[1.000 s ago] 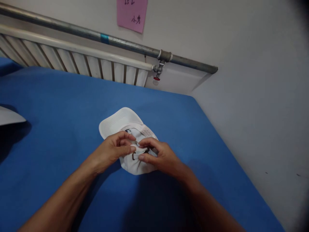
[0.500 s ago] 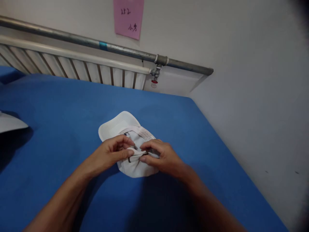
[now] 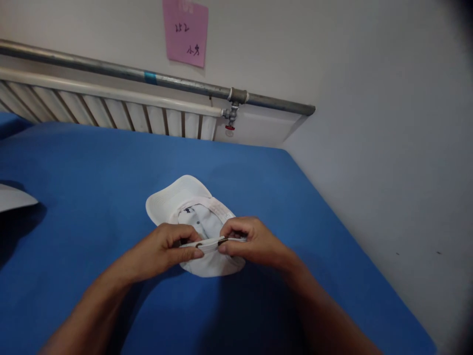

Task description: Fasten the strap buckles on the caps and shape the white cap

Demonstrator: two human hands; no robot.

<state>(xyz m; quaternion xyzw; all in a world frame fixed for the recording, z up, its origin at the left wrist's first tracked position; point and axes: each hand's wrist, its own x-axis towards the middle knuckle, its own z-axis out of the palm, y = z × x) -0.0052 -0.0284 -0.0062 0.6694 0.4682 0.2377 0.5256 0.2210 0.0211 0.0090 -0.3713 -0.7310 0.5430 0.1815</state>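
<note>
Both hands pinch the same thin white strap [image 3: 207,242] at the back of a white fabric baseball cap [image 3: 192,222]. The left hand [image 3: 162,249] has thumb and forefinger pressed together on the strap's left end, next to a small dark metal buckle [image 3: 199,245]; the right hand [image 3: 251,239] pinches the strap's right end the same way. The strap runs taut between them, roughly level.

In the head view the cap lies upside down, its hollow facing up and its stiff brim [image 3: 168,197] pointing away from the person. It sits near the middle of the blue cloth-covered table [image 3: 92,162], close to the person's edge.

To handle the strap well, I judge that the pinches should stay close to the buckle, with the pull kept along the strap's length so the soft crown does not bunch or drag across the cloth.

At the table's left edge a pale flat object [image 3: 15,196] shows only in part. Behind the table a white ribbed radiator [image 3: 111,111] stands against a pale wall, a grey metal pipe [image 3: 155,79] with a valve runs above it, and a pink paper note [image 3: 185,32] bears handwriting.
</note>
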